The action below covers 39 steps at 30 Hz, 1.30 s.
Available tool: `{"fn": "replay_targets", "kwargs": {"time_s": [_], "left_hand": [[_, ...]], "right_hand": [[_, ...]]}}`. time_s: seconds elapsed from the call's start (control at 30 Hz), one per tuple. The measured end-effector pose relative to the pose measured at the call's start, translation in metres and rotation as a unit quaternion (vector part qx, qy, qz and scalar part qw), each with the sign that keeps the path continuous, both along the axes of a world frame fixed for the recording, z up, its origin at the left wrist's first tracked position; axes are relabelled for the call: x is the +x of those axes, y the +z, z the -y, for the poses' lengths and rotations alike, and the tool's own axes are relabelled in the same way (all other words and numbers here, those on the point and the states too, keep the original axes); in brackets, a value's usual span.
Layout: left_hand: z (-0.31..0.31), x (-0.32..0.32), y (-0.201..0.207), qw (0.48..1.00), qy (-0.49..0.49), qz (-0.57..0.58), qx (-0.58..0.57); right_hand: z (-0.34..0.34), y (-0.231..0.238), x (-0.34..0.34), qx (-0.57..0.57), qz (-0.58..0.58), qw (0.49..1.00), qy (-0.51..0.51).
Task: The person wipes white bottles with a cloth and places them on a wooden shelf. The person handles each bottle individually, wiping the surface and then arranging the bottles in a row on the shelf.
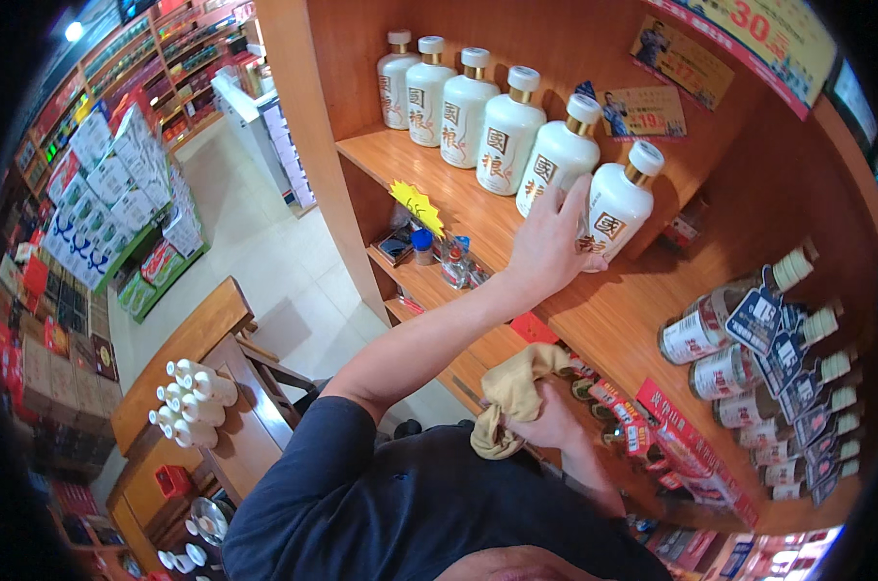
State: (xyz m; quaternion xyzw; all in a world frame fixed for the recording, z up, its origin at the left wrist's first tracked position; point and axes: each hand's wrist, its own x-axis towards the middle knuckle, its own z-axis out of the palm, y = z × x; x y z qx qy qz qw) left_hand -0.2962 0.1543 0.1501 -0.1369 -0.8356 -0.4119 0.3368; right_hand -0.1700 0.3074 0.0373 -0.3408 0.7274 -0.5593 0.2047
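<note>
1. From where I stand, a person's left hand [549, 240] is curled around a glossy white, round-shouldered bottle [617, 208] with a gold neck band and white cap, thumb across its lower front, fingers along its left side.
2. That held bottle is the landmark here. It is at the near end of a row on a brown wooden shelf [594, 315]; I cannot tell whether its base touches the wood.
3. Left of the held bottle, five matching white bottles [501, 142] stand in line, the nearest just beside the fingers.
4. Below the held bottle, the right hand [547, 418] is closed on a crumpled, yellowish-tan cloth [512, 389], partly hiding the fingers.
5. Behind the held bottle, yellow printed cards [645, 112] are fixed to the wooden panel.
6. Below and right of it stand clear glass bottles [698, 331] with pale caps and dark hanging tags.
7. Well apart, to its lower left, small white vessels [195, 402] cluster on a wooden tabletop [252, 428].
</note>
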Motion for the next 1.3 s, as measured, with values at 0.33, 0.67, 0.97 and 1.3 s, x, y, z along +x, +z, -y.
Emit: {"fn": "replay_targets", "kwargs": {"time_s": [0.33, 0.67, 0.97, 1.3], "left_hand": [[-0.001, -0.013, -0.006, 0.999, -0.006, -0.035, 0.036], [0.085, 0.061, -0.08, 0.974, 0.131, -0.155, 0.099], [0.311, 0.306, -0.301, 0.605, 0.688, 0.133, 0.378], [0.461, 0.521, -0.376, 0.334, 0.852, 0.165, 0.368]], "right_hand": [[0.003, -0.049, -0.027, 0.012, 0.035, 0.998, 0.044], [0.049, -0.069, -0.054, 0.269, -0.097, 0.957, 0.048], [0.115, -0.088, -0.057, -0.045, 0.359, 0.917, 0.17], [0.208, -0.096, -0.05, 0.038, 0.561, 0.822, 0.086]]}}
